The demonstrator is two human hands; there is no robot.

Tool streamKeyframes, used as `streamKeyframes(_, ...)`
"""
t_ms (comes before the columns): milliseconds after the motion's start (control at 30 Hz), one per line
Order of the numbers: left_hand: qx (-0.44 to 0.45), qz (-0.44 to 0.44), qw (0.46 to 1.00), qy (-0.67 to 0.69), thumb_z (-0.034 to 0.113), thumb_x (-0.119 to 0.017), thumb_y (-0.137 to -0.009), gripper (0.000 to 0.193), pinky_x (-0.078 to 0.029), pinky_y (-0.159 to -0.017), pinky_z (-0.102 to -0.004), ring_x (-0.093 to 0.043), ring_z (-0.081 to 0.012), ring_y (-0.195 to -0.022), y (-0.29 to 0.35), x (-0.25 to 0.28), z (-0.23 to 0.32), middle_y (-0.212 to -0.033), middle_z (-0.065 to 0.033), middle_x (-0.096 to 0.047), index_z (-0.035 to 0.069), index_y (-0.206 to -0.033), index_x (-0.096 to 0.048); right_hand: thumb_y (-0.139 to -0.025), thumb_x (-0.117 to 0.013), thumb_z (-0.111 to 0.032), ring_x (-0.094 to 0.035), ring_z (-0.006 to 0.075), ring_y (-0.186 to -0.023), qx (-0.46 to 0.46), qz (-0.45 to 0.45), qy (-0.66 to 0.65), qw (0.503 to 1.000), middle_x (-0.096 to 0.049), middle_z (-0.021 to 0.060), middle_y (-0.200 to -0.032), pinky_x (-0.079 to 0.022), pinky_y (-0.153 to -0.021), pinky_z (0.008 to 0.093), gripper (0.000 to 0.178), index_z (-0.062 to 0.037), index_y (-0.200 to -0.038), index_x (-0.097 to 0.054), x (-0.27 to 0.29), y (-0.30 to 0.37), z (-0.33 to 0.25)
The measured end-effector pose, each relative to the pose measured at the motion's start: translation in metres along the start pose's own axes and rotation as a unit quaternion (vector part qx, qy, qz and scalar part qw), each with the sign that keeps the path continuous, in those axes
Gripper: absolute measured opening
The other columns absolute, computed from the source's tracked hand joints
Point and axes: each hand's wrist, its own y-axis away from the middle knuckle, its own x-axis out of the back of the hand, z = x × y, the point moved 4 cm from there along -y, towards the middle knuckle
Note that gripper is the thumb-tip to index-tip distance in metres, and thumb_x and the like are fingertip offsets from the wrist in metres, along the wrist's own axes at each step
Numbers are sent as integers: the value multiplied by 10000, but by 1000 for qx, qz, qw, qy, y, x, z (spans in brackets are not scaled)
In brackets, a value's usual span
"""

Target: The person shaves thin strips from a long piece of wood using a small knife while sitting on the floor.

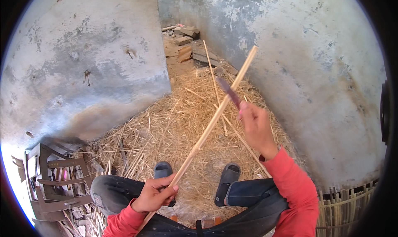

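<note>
A long pale bamboo pole [211, 125] slants from my lap up toward the far right, with a raised node partway along it. Its lower part is wrapped by my left hand [155, 194], closed near my left knee. Higher up, my right hand [258, 127] is closed on a dark-bladed knife [229, 92]. The blade crosses the pole's upper half and appears to lie against it; motion blurs it slightly, and the handle is mostly hidden in my fingers.
Pale shavings [195, 108] cover the floor, with loose thin bamboo strips [244, 141] among them. A broken wooden frame [62, 179] stands at the left. Weathered walls [323, 71] close in on both sides. Bricks [186, 32] lie at the back; a slatted bamboo basket [346, 210] is lower right.
</note>
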Motion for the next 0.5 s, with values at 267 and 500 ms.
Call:
streamKeyframes(267, 35, -86, 992, 86, 49, -608, -1042, 479, -340, -472, -216, -451, -40, -586, 0, -13, -3, -762, 0, -541, 46, -1511, -507, -1081, -518, -391, -404, 150, -539, 28, 131, 146, 980, -430, 74, -557, -350, -509, 373, 527, 24, -770, -611, 51, -32, 12)
streamKeyframes(500, 25, -25, 997, 63, 8, -518, -1049, 437, -292, -456, -258, -336, -60, -510, 0, -13, 13, -652, 20, -393, -42, -1482, -488, -1080, -533, -372, -349, 144, -532, -2, -27, 103, 994, -363, 74, -559, -318, -490, 387, 522, 19, -739, -584, -1, 7, -12)
